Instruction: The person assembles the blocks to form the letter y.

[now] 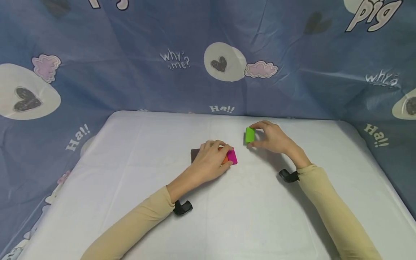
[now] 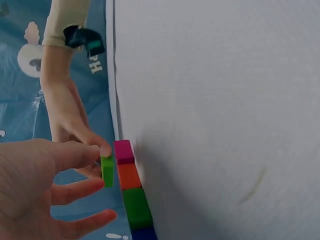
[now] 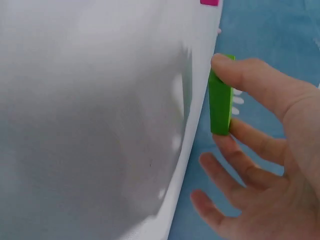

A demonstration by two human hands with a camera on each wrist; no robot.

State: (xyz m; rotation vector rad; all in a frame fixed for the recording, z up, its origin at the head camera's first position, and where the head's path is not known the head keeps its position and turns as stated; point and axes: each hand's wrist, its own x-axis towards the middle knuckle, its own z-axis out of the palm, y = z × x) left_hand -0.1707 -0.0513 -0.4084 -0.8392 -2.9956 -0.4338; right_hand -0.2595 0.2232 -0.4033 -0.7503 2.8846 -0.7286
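Note:
My right hand [image 1: 273,138] pinches a light green block [image 1: 250,135] between thumb and fingertips, right of a row of coloured blocks. In the right wrist view the thumb is on one end of this block [image 3: 220,102] and fingertips on the other. Over the row is my left hand [image 1: 209,160], its fingers loosely bent and spread, holding nothing. The row's magenta block [image 1: 232,156] shows past its fingers, and a dark brown block [image 1: 194,153] on the other side. Between these, the left wrist view shows an orange block [image 2: 129,176], a green block [image 2: 137,207] and a blue block [image 2: 144,234].
A white cloth [image 1: 156,144] covers the table. Behind it hangs a blue printed curtain [image 1: 182,86], which also runs along both sides. Each wrist wears a black camera, one on the left [image 1: 183,208] and one on the right [image 1: 288,176].

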